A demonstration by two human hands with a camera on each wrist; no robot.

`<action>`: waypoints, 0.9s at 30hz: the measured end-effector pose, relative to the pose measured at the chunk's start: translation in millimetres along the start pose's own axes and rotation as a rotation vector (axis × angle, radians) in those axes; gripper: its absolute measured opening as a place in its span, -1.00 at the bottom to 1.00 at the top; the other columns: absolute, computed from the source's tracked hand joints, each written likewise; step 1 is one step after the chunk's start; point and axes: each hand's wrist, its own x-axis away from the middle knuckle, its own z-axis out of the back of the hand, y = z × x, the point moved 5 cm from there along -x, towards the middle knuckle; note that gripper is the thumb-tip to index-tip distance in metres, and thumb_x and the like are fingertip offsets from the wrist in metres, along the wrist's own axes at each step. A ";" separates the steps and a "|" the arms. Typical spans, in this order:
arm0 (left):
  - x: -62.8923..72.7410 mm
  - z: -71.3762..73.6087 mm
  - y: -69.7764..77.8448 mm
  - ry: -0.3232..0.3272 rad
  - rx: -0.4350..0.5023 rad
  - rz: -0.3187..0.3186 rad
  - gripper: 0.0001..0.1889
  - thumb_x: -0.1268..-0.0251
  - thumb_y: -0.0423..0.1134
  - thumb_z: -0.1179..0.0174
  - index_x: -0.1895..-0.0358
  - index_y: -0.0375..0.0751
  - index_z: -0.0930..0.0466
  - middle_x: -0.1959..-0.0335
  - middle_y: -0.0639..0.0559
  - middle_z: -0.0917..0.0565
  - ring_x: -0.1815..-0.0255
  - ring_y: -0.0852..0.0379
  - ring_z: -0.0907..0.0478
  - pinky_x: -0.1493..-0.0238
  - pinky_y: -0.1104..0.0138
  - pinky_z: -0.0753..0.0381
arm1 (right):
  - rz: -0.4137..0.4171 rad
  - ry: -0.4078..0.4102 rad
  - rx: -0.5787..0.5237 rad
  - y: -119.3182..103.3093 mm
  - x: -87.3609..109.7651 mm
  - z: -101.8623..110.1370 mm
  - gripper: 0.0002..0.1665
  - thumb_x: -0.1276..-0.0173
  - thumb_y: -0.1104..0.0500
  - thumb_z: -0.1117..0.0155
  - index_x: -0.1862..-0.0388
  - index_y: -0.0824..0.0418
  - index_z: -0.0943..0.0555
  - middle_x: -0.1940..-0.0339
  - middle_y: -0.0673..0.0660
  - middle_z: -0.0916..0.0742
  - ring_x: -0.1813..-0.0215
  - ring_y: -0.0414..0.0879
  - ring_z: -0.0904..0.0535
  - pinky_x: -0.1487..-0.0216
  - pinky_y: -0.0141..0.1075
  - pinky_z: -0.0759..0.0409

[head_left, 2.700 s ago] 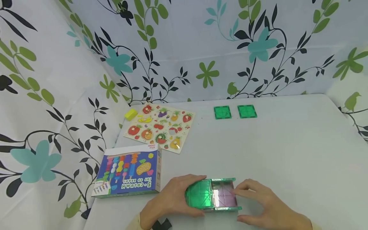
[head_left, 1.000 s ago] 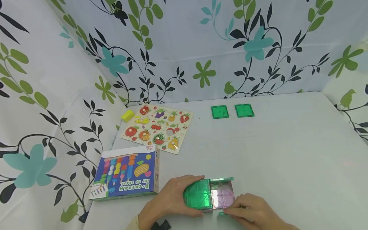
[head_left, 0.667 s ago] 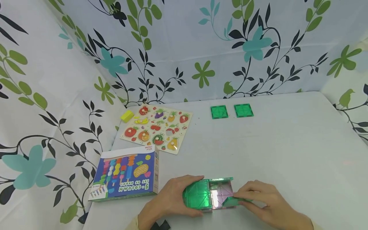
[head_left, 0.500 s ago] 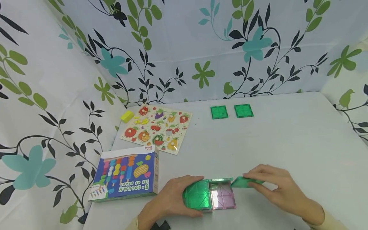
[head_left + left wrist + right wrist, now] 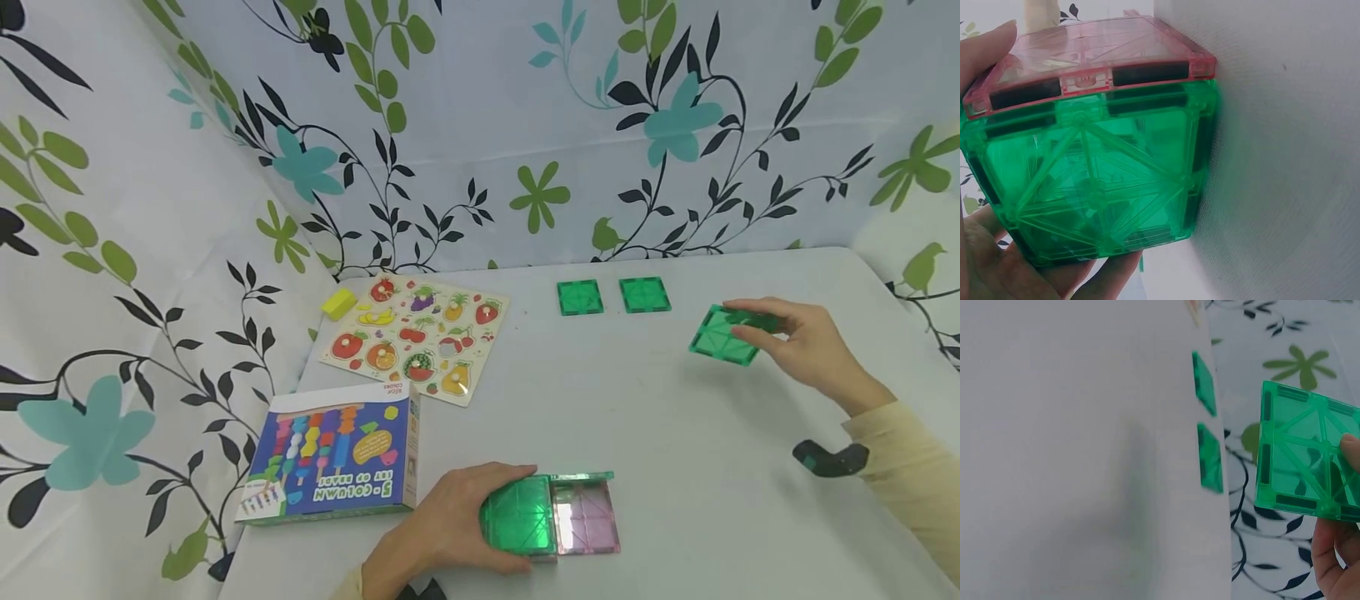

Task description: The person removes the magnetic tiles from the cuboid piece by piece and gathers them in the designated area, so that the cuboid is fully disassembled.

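Note:
My left hand [image 5: 465,517] is wrapped round a cube of magnetic tiles [image 5: 519,515] at the table's near side. Green faces show from above; the left wrist view shows a green face [image 5: 1100,181] edged by a pink one [image 5: 1097,50]. Against the cube's right side a pink tile [image 5: 588,521] lies flat, and a narrow green tile edge [image 5: 582,477] stands along its far side. Over the table's right part my right hand [image 5: 813,346] pinches a green square magnetic tile [image 5: 722,335], tilted, its shadow below. The right wrist view shows this held tile [image 5: 1300,456] closely.
Two green tiles [image 5: 580,297] [image 5: 645,294] lie flat near the table's back edge. At the left are a fruit puzzle board [image 5: 397,312], a yellow block [image 5: 340,303] and a blue bead-set box [image 5: 330,450]. A patterned cloth [image 5: 465,125] hangs behind the table.
My right hand took the green tile from the near side of the pink tile, lifted it and carried it up and right. My left hand keeps its grip on the cube.

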 end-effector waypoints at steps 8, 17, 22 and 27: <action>0.1 0.0 -1.1 0.009 -0.003 -0.019 -0.04 0.10 0.28 -0.57 -0.48 0.29 -0.37 -0.29 0.39 -0.61 -0.20 0.38 -0.58 -0.21 0.32 -0.63 | -0.309 -0.236 0.116 81.8 -41.7 -4.0 -0.43 -0.51 -0.10 -0.26 -0.39 0.11 -0.57 -0.24 -0.41 -0.58 0.06 -0.24 -0.39 0.24 -0.38 -0.38; 1.2 -2.0 0.3 0.017 -0.017 -0.051 -0.03 0.09 0.28 -0.57 -0.49 0.26 -0.36 -0.33 0.39 -0.58 -0.22 0.37 -0.58 -0.19 0.34 -0.64 | -0.469 -0.493 0.030 128.6 -77.5 -17.7 -0.30 -0.60 -0.06 -0.13 -0.55 0.25 -0.31 -0.61 0.52 -0.20 -0.60 0.56 0.02 -0.47 0.50 -0.05; 1.2 -2.6 -0.1 0.016 -0.008 -0.042 -0.03 0.09 0.29 -0.56 -0.49 0.24 -0.37 -0.33 0.38 -0.58 -0.20 0.38 -0.58 -0.14 0.38 -0.64 | -0.520 -0.522 0.046 145.1 -91.9 -22.0 -0.31 -0.59 -0.06 -0.13 -0.56 0.19 -0.30 -0.63 0.54 -0.09 -0.60 0.59 0.11 -0.48 0.53 0.04; 0.5 -2.2 -0.9 0.022 -0.003 -0.034 -0.03 0.08 0.27 -0.57 -0.50 0.24 -0.36 -0.34 0.38 -0.57 -0.21 0.37 -0.58 -0.15 0.37 -0.65 | -0.500 -0.547 0.111 152.6 -103.5 -34.3 -0.33 -0.60 -0.01 -0.09 -0.56 0.23 -0.30 -0.59 0.59 -0.12 -0.57 0.62 0.07 -0.48 0.52 0.04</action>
